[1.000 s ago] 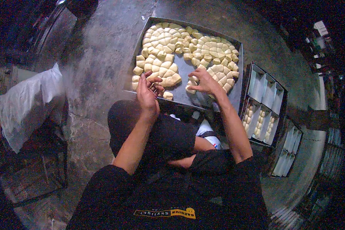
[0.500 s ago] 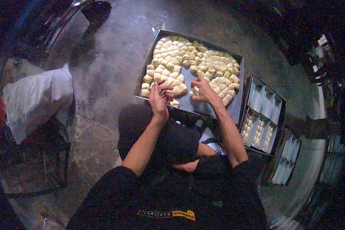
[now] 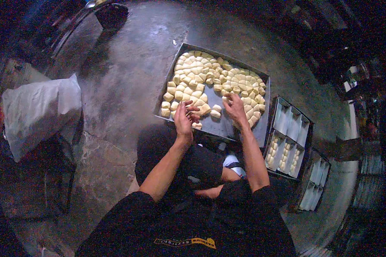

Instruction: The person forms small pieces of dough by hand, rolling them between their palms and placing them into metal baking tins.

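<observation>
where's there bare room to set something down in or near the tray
In the tray: bare metal between the loose dough pieces and the near rim. Outside: floor between the bag and tray. Crowded: the tray's far half, packed with dough.

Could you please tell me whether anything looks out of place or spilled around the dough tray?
A small white scrap lies on the floor just beyond the tray's far left corner; it looks like stray litter, though too small to identify. I see no spilled dough there.
</observation>
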Demonstrator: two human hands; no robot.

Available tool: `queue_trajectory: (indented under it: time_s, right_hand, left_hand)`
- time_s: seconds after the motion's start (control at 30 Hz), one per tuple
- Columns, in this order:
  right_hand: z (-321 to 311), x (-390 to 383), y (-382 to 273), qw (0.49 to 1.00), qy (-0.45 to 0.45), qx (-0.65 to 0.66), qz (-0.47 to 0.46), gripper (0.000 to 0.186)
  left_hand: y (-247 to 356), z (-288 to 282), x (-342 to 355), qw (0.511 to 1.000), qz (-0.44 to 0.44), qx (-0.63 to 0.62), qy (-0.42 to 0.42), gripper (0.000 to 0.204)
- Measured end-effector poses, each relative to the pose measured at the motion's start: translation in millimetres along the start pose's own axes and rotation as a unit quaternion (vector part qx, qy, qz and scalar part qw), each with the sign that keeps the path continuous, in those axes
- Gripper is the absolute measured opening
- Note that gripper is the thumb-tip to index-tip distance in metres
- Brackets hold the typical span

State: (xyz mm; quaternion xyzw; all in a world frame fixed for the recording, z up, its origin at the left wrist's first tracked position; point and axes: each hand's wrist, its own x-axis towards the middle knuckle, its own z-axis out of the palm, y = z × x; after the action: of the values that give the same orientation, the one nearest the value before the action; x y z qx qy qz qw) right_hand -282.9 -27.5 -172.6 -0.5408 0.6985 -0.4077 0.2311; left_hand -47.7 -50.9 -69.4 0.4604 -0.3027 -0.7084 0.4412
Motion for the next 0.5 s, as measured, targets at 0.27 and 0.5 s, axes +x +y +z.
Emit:
queue_trajectory:
  time_s: [0.27, 0.5]
  right_hand:
    - [-11.7, -25.2, -3.2, 0.984, -0.153, -0.086, -0.032, 0.050]
    - [-1.9, -33.3, -2.6, 0.983, -0.085, -0.111, -0.115, 0.033]
  left_hand:
    - [10.8, 3.3, 0.2, 0.999, 0.049, -0.011, 0.022, 0.042]
    - [9.3, 4.6, -6.2, 0.997, 0.045, -0.026, 0.050, 0.039]
